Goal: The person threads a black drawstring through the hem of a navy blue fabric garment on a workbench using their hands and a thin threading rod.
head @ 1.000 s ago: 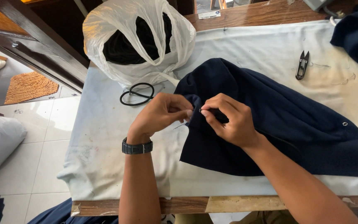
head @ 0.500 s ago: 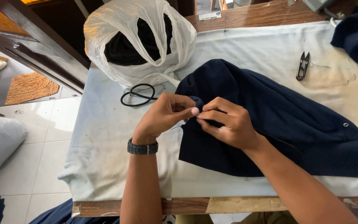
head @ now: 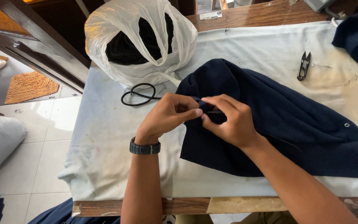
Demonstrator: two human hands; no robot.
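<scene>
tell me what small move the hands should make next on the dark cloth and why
Probably draw the pinched fold a little toward the table's near edge, keeping both grips. The left hand and right hand pinch the same bunched edge of the navy fabric, fingertips nearly meeting, so the spot between them is crowded and hard to see. The thread snips lie untouched, far off.

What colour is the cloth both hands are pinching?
Dark navy blue cloth, plain, seen best in the head view.

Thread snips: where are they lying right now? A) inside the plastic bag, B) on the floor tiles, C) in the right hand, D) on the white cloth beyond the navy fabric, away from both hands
D: the thread snips lie alone on the white table cover, beyond the navy fabric that both hands pinch.
</scene>
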